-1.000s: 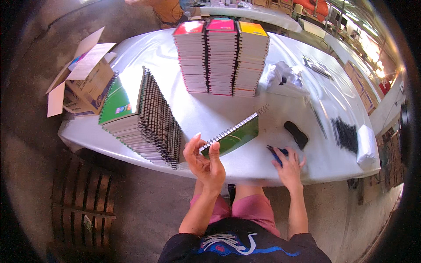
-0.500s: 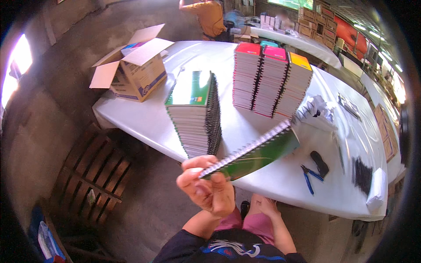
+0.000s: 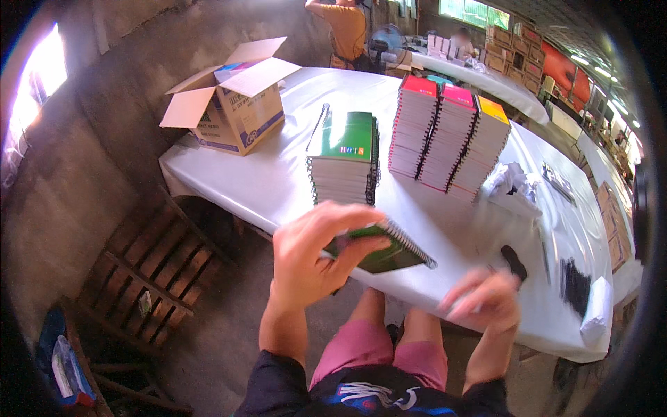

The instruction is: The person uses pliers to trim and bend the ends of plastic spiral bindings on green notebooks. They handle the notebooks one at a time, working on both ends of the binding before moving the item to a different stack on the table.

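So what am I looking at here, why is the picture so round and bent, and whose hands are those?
There is no machine here: a person wears a wide fisheye camera on the head, looking down, which bends straight edges. The forearms coming in from the bottom edge are the wearer's own. The left hand holds a green spiral notebook in its grip over the near edge of the white-covered table. The right hand is blurred and seems empty. On the table stand a pile of green notebooks, three taller stacks with red, pink and yellow covers, an open cardboard box and crumpled white wrapping. Another person works at the far end.
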Tool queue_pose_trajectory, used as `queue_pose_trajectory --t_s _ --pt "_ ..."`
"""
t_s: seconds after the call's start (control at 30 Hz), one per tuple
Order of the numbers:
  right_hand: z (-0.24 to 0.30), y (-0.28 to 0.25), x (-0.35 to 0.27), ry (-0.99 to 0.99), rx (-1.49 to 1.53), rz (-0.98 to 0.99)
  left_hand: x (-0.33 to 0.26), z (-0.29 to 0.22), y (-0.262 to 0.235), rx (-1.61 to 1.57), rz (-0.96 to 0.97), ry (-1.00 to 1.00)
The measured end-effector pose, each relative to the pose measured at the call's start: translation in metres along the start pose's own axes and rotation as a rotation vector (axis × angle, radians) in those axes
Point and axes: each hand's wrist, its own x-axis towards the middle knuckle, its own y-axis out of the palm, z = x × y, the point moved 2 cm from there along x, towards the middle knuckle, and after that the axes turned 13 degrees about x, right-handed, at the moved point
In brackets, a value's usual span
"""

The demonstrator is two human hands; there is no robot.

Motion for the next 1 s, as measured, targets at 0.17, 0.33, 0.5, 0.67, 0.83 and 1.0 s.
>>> queue_pose_trajectory --t_s 0.17,0.33,0.5,0.67,0.83,1.0 --pt "0.067 -0.005 0.139 -0.019 -0.305 -0.359 0.07 0.006 0.001 0.073 0.028 0.186" --pt "0.061 -0.064 0.216 -0.278 -0.18 -0.482 0.122 0.058 -0.013 0.125 -0.405 0.093" --pt "-0.021 -0.103 0.261 -0.111 0.208 -0.707 0.059 0.111 -0.003 0.072 -0.22 -0.252" --pt "-0.062 -0.11 0.256 0.083 -0.257 -0.802 0.022 0.12 0.023 -0.008 -0.085 -0.334" --pt "-0.066 -0.109 0.252 0.305 -0.627 -0.74 0.013 0.114 0.034 0.0 -0.102 -0.3" --pt "-0.083 -0.102 0.251 0.066 -0.058 -0.725 0.007 0.119 0.043 -0.061 -0.175 -0.319"
